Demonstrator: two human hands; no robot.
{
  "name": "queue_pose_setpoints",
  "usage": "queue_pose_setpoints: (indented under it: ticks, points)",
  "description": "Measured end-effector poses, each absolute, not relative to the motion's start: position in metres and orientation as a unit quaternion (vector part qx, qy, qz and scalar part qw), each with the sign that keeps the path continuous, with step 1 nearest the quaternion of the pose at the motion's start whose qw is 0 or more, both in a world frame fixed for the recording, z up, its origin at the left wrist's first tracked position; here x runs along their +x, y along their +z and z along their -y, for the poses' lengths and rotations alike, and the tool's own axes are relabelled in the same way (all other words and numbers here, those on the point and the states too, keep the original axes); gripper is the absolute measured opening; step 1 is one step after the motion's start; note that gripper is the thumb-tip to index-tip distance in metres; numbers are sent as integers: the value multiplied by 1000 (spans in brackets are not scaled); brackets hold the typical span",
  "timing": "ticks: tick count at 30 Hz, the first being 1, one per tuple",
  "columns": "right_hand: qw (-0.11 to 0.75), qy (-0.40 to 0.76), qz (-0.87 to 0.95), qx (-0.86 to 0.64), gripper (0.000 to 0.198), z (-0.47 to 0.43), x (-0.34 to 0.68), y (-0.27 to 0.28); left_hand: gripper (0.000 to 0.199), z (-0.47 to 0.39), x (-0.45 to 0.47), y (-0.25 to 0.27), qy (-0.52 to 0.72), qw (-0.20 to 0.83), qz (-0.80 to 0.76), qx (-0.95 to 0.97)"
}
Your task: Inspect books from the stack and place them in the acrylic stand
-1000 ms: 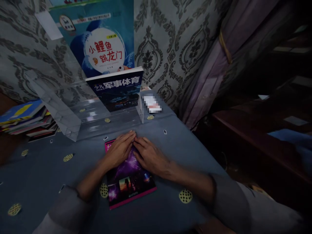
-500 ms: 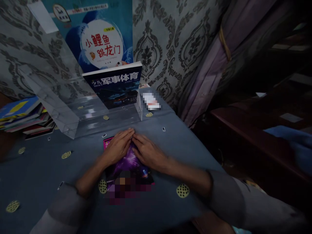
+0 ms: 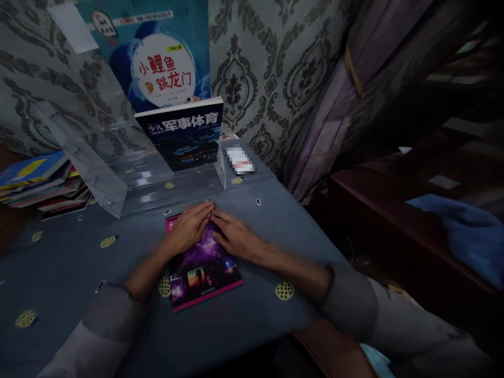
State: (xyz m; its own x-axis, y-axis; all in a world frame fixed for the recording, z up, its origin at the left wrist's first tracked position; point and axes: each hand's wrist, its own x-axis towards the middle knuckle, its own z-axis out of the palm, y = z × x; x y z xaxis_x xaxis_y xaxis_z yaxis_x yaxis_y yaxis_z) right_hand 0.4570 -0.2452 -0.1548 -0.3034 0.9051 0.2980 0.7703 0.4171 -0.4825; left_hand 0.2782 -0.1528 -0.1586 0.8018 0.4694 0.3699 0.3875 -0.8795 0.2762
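Observation:
A book (image 3: 208, 273) with a dark purple, starry cover and pink edges lies flat on the grey-blue tablecloth. On its upper left part rests my left hand (image 3: 191, 228), palm down with fingers stretched out. My right hand (image 3: 236, 236) lies flat on the upper right side, its fingertips meeting those of the left. Together they cover most of the book's top. Behind them stands a clear acrylic rack (image 3: 114, 189), holding a dark blue book (image 3: 189, 139) upright and leaning back. A taller teal book (image 3: 165, 63) with a white circle rises behind that one.
At the left edge is a stack of books (image 3: 43, 184). A white and red item (image 3: 240, 160), blurred out, lies right of the rack. Patterned wallpaper (image 3: 271, 68) and a tied purple curtain (image 3: 331, 121) stand behind. A dark red seat (image 3: 378, 215) with blue cloth (image 3: 460, 226) is at the right.
The view has shifted slightly, and the lower part of the purple book now shows clearly. Both hands stay laid on its top in nearly the same pose.

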Motion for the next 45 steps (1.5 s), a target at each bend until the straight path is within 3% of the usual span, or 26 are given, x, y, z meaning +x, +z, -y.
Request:
queue_pose_setpoints:
  ticks: [17, 36, 45]
  points:
    - [301, 129, 813, -482, 43, 271, 468, -160, 41, 173, 276, -153, 191, 107, -203, 954]
    - [313, 187, 814, -453, 38, 357, 474, -147, 42, 255, 262, -132, 102, 106, -172, 974]
    - [335, 160, 820, -436, 34, 388, 471, -145, 42, 299, 255, -126, 96, 91, -164, 978]
